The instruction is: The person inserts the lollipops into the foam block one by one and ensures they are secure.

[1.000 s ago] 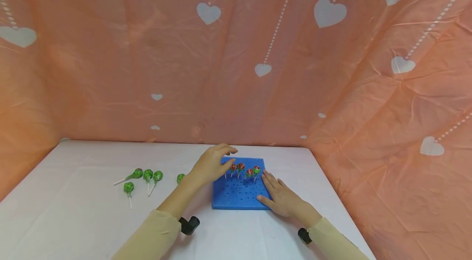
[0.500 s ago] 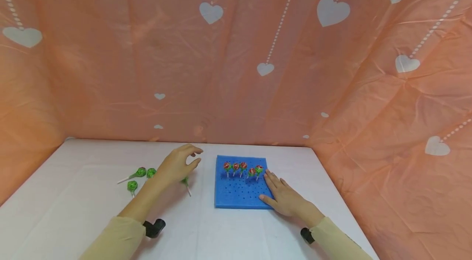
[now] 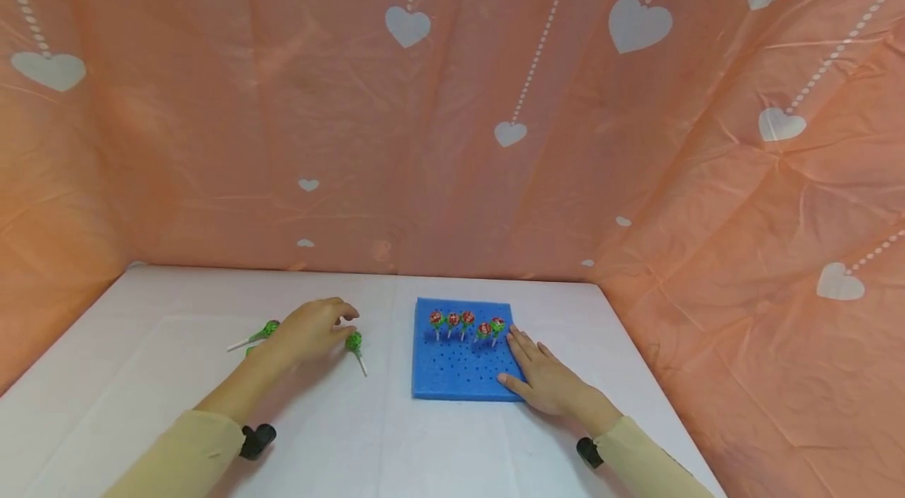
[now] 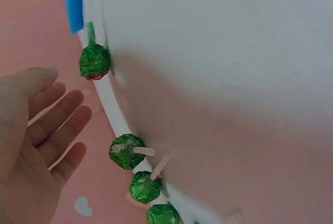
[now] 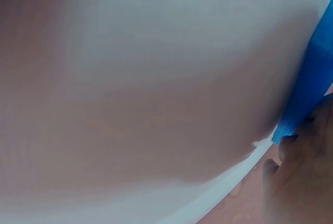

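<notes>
My left hand hovers over the left part of the table, its fingers loosely bent with nothing in them. Near its thumb lies a loose green-wrapped lollipop, its white stick pointing toward me. In the left wrist view a gap shows between the fingers and that lollipop. Several lollipops stand upright in a row in the blue foam board, among them one with a red and green wrapper. My right hand rests flat along the board's right edge, fingers spread.
More loose lollipops lie left of my left hand, one of them partly visible past the wrist; the hand and forearm hide others. The left wrist view shows several green lollipops. A white cloth covers the table; an orange curtain hangs behind.
My left hand has moved left from above the foam board to beside the loose lollipop, lowering a little. The row of upright lollipops is now fully visible. My right hand stays on the board.
</notes>
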The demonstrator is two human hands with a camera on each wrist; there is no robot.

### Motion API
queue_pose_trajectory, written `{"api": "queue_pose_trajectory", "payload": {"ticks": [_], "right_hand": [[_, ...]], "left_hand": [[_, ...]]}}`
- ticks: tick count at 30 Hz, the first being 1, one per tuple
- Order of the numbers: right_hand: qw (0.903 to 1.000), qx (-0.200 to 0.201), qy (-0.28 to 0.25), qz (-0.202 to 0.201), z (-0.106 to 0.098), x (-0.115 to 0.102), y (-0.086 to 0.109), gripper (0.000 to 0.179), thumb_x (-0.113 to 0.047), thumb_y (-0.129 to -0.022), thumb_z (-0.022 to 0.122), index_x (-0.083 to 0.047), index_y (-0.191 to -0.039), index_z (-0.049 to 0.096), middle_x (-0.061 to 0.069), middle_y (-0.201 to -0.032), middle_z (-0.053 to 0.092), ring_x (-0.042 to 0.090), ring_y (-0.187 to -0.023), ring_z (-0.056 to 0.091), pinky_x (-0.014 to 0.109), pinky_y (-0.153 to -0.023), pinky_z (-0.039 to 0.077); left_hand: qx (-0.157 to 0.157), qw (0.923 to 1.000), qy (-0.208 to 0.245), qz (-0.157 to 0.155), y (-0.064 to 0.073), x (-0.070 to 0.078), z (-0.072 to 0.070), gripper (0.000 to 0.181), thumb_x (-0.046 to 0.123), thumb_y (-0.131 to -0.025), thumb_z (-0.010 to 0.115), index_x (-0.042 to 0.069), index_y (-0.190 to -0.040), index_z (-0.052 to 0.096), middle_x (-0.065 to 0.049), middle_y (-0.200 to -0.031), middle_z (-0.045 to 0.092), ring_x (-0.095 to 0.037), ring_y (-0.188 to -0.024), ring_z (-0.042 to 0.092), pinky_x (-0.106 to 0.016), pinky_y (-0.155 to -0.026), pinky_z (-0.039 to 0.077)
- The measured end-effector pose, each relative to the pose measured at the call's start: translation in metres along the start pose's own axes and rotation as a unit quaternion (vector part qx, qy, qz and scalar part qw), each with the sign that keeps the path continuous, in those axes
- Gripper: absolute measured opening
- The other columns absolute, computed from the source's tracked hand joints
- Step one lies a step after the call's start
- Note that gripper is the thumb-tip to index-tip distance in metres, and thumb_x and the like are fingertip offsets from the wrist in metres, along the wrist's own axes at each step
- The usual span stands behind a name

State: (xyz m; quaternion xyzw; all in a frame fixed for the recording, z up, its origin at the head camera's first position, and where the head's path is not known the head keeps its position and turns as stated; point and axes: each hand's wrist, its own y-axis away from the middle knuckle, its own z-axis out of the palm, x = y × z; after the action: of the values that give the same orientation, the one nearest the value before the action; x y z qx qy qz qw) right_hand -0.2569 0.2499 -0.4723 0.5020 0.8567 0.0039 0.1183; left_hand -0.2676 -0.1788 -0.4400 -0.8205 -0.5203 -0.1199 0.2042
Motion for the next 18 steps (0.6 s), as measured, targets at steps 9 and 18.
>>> {"api": "queue_pose_trajectory", "payload": {"ticks": [9,18], "right_hand": [[0.9998,0.01,0.014,-0.01,0.001,0.0,0.0,0.084,-0.057,-0.108,0.041,0.002,-0.164,0.019,0.017,-0.173,0.012,0.036,-0.159,0.015,0.056,-0.126,0.018],[0.9997,0.015,0.006,-0.018,0.0,0.0,0.001,0.082,-0.054,-0.109,0.042,0.004,-0.163,0.02,0.019,-0.172,0.013,0.037,-0.158,0.016,0.057,-0.126,0.019]], "left_hand": [[-0.016,0.9993,-0.019,0.026,0.0,-0.003,0.007,0.017,0.014,-0.092,0.077,0.005,-0.107,0.078,-0.004,-0.101,0.074,-0.023,-0.091,0.072,-0.046,-0.082,0.058],[-0.031,0.9992,-0.017,0.02,-0.001,-0.006,0.015,0.013,0.014,-0.092,0.079,0.009,-0.104,0.078,0.002,-0.097,0.072,-0.012,-0.084,0.066,-0.038,-0.076,0.057]]}}
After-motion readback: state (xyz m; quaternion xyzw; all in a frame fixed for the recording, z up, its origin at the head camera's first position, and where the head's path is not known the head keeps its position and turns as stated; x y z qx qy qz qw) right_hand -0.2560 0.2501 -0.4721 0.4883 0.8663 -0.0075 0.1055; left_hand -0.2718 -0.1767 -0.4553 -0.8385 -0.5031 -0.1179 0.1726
